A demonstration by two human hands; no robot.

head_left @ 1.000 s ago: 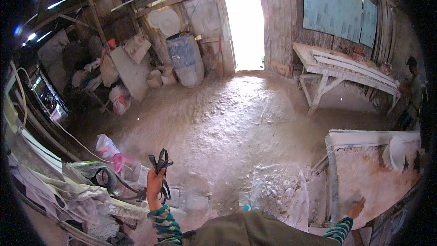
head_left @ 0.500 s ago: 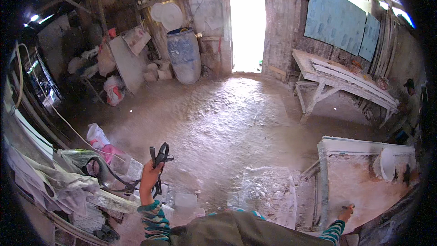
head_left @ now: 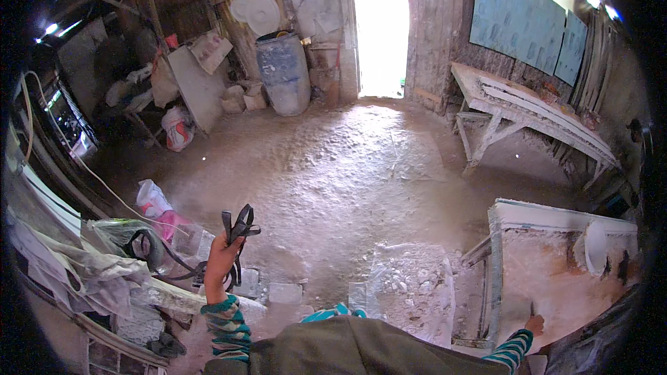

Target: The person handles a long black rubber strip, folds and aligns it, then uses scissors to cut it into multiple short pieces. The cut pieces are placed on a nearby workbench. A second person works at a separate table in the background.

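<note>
My left hand (head_left: 221, 264) is raised at the lower left, closed around a looped black strap (head_left: 242, 222). The strap's loops stick up above the fingers, and more of it trails down to the left among the clutter. At the lower right my right hand (head_left: 534, 324) is low over the dusty worktop (head_left: 556, 281) of a white-edged table. Its fingers look closed, and a thin dark piece (head_left: 532, 309) shows just beyond them, too small to name. Both forearms wear teal-and-white striped sleeves.
A white round piece (head_left: 595, 248) stands on the worktop. Rubble lies on a plastic sheet (head_left: 413, 285) beside the table. Bags (head_left: 153, 199) and grey cloths (head_left: 76, 264) crowd the left. Farther off are a blue barrel (head_left: 283, 73), a long wooden bench (head_left: 528, 107) and a bright doorway (head_left: 382, 28).
The view has tilted slightly downward. My left hand has shifted a little to the left with the strap still in it. My right hand has drawn slightly nearer over the worktop.
</note>
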